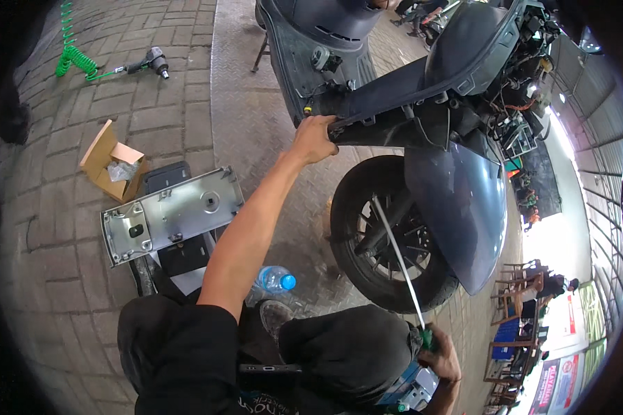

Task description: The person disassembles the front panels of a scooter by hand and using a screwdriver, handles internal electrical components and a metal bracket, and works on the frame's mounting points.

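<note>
A scooter with its front body partly stripped stands before me, a dark plastic panel (387, 90) slanting across its front. My left hand (315, 140) is closed round the lower edge of that panel, near a small yellow-tipped connector (308, 110); some fingertips are hidden behind the edge. Low by my right knee, my right hand (441, 358) grips the green handle of a long screwdriver (401, 263). Its thin shaft points up and away, crossing in front of the front wheel (367, 176). A glossy grey fender (457, 207) covers the wheel's right side.
On the brick floor at left lie a silver-grey panel (180, 211), an opened cardboard box (111, 169) and an impact wrench (152, 62) on a green coiled hose (76, 62). A water bottle (275, 278) lies by my shoe. Wooden chairs (509, 304) stand far right.
</note>
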Available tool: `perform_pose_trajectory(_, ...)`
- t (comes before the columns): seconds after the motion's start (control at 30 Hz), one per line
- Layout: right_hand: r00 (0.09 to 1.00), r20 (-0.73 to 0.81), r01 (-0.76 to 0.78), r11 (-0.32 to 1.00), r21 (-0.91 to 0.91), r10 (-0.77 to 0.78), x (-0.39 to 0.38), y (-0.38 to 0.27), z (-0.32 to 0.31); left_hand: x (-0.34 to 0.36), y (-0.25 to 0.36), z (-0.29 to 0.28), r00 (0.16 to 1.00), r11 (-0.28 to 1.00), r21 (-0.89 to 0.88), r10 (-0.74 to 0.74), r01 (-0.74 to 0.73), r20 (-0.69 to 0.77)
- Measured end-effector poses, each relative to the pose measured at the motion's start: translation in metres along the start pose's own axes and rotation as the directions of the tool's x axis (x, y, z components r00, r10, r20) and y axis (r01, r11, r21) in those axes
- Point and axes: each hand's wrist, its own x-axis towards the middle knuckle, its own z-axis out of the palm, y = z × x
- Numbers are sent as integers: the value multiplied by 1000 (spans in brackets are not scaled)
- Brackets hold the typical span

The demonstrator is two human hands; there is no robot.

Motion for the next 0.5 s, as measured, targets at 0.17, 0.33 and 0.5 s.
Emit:
perform_pose_trajectory(0.17, 999, 27, 35, 997, -71, -33, -19, 16, -7, -6, 4, 2, 993, 999, 15, 34, -32, -112)
perform_pose_trajectory(0.33, 791, -559, 412, 892, 188, -248, -2, 2, -10, 7, -14, -10, 992, 992, 41, 121, -119, -44)
perform_pose_trajectory(0.5, 301, -809, 601, 759, -252, -506, 45, -10, -83, 34, 9, -70, 937, 739, -660, 123, 134, 328)
